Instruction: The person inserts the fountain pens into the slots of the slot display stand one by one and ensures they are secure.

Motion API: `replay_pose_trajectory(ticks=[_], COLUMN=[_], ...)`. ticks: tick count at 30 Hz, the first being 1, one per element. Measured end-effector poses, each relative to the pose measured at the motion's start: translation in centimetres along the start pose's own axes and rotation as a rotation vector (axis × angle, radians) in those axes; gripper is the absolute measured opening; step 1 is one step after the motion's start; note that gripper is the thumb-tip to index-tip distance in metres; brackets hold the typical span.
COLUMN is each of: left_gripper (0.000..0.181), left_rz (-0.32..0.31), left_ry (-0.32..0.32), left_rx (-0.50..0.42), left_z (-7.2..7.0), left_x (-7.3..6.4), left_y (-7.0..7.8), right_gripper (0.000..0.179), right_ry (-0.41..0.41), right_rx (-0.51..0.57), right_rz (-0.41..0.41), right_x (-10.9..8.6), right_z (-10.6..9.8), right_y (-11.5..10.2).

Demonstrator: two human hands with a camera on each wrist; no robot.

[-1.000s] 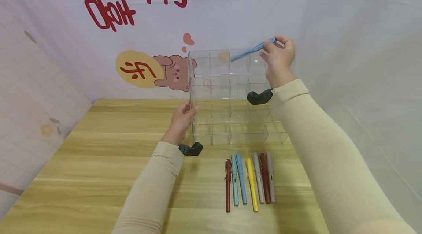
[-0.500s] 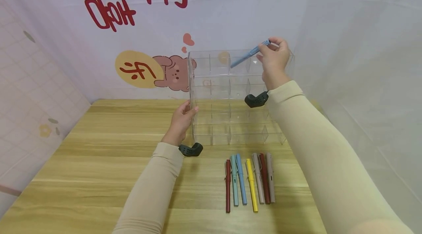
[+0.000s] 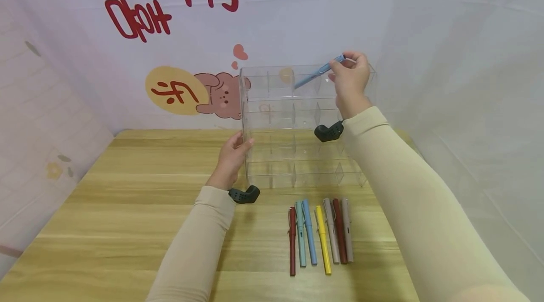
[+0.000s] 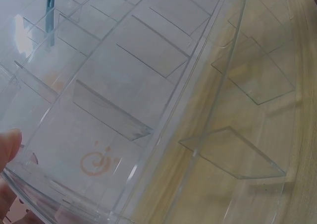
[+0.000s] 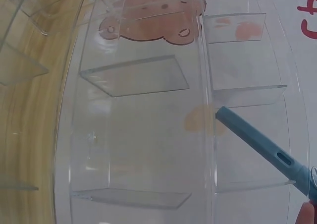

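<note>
My right hand (image 3: 352, 80) pinches a light blue fountain pen (image 3: 316, 75) by its cap end, at the top row of a clear acrylic rack (image 3: 280, 153). The pen slants, its lower end pointing left and down into a top-row compartment. In the right wrist view the pen (image 5: 262, 144) reaches close to a shelf, between two dividers. My left hand (image 3: 231, 158) holds the rack's left side edge, thumb in front and fingers behind. The left wrist view shows the thumb (image 4: 9, 144) at the rack's side panel.
Several capped pens lie side by side on the wooden table (image 3: 148, 198) in front of the rack: dark red (image 3: 292, 240), teal (image 3: 301, 233), blue (image 3: 310, 233), yellow (image 3: 323, 240), and more dark red and grey ones (image 3: 331, 231). A white printed cloth (image 3: 297, 18) hangs behind.
My right hand has moved left and down with the blue pen, bringing the pen's lower end down into the top row. The left hand keeps its hold on the rack.
</note>
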State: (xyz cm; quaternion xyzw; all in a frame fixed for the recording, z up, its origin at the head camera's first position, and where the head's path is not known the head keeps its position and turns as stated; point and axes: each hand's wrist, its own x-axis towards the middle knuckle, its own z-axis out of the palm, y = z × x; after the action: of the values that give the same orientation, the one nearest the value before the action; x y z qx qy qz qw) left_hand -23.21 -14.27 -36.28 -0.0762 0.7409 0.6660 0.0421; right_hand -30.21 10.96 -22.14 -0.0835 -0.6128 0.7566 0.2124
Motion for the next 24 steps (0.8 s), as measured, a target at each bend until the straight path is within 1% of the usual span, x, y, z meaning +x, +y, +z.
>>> replay_pose_trajectory(ticks=[4, 11, 18, 21, 24], left_gripper=[0.056, 0.056, 0.057, 0.057, 0.057], left_rz=[0.0, 0.005, 0.006, 0.003, 0.001], left_ry=[0.001, 0.002, 0.008, 0.008, 0.006], left_rx=[-0.005, -0.006, 0.005, 0.002, 0.0], left_z=[0.0, 0.1, 0.2, 0.2, 0.2], left_x=[0.0, 0.0, 0.1, 0.0, 0.0], left_y=[0.0, 0.0, 0.0, 0.0, 0.0], right_gripper=[0.032, 0.031, 0.034, 0.037, 0.044], right_ry=[-0.006, -0.023, -0.045, -0.052, -0.066], right_rx=[-0.02, -0.014, -0.041, -0.035, -0.021], right_rz=[-0.007, -0.018, -0.052, -0.043, -0.027], right_x=[0.0, 0.2, 0.2, 0.2, 0.2], right_z=[-0.1, -0.4, -0.8, -0.9, -1.1], right_y=[0.1, 0.4, 0.7, 0.6, 0.5])
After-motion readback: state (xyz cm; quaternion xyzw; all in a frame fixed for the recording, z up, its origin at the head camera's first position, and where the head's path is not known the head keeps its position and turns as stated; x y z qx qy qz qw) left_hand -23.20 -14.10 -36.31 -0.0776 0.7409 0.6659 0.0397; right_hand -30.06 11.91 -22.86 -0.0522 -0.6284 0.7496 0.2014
